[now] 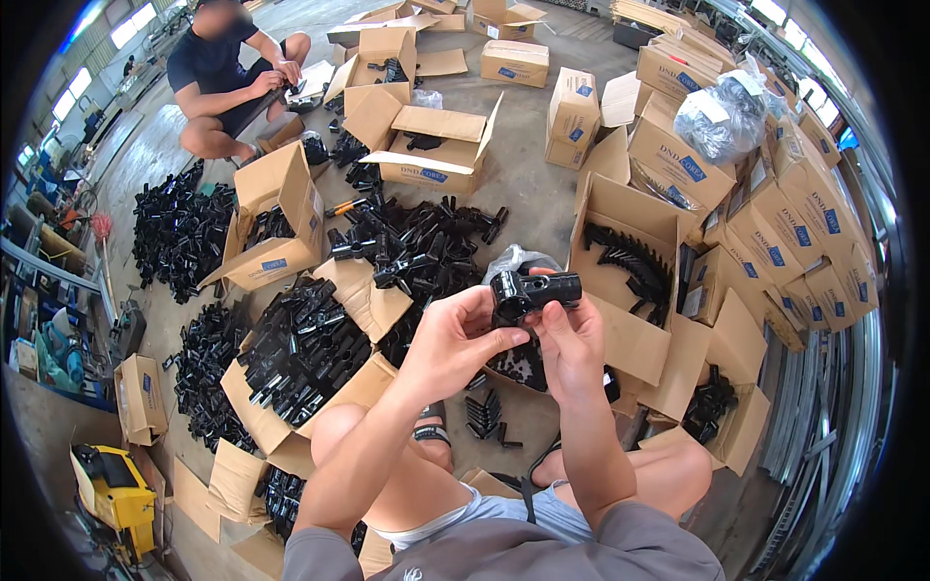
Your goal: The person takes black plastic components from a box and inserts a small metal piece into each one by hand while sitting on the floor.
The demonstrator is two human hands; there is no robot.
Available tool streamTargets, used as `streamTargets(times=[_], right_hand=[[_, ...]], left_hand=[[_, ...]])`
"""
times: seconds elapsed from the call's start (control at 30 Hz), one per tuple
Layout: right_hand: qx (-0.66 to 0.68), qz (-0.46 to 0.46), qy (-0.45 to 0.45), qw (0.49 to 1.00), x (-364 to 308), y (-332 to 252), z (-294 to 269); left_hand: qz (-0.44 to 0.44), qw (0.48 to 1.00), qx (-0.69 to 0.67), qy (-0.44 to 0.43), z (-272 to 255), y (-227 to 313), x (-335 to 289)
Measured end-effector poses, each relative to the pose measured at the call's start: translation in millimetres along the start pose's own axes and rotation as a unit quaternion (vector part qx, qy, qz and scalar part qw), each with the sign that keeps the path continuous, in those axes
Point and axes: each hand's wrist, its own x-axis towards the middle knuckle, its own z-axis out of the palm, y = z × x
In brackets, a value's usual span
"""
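Observation:
In front of me I hold up a glossy black tubular pipe fitting [538,292] with a round hole in its side and a wider clamp-like end at the left. My left hand [457,334] grips the wider end, thumb along its underside. Around the right part close the fingers of my right hand [572,341], thumb pressed to the near side. Just beyond the fitting lies a clear plastic bag [518,259]. A heap of similar black fittings [426,237] spreads past my left hand. To the right an open carton [593,184] holds more fittings in a row.
An open carton of fittings [310,353] stands by my left knee, another carton [741,426] by my right. Stacked cartons [775,232] and metal profiles [823,416] line the right. A yellow machine [121,499] sits lower left. A co-worker [223,73] crouches far left.

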Motion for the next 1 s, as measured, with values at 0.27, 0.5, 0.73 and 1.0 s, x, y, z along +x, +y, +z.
streamTargets(times=[0.27,0.5,0.73,1.0], right_hand=[[-0.067,0.029,-0.041,0.996,6.4,-4.5,-9.0],[-0.057,-0.002,-0.086,0.995,14.6,5.2,-17.3],[-0.231,0.19,0.062,0.952,21.0,81.3,-134.7],[-0.536,0.154,0.084,0.826,11.0,208.6,-209.2]], left_hand=[[-0.014,1.0,0.001,-0.001,0.4,16.8,-2.8],[-0.014,1.0,0.008,0.026,-5.4,13.8,-2.2],[0.019,0.993,0.023,0.117,-32.7,22.3,-2.5],[0.026,0.979,0.014,0.204,-41.6,32.5,-7.5]])
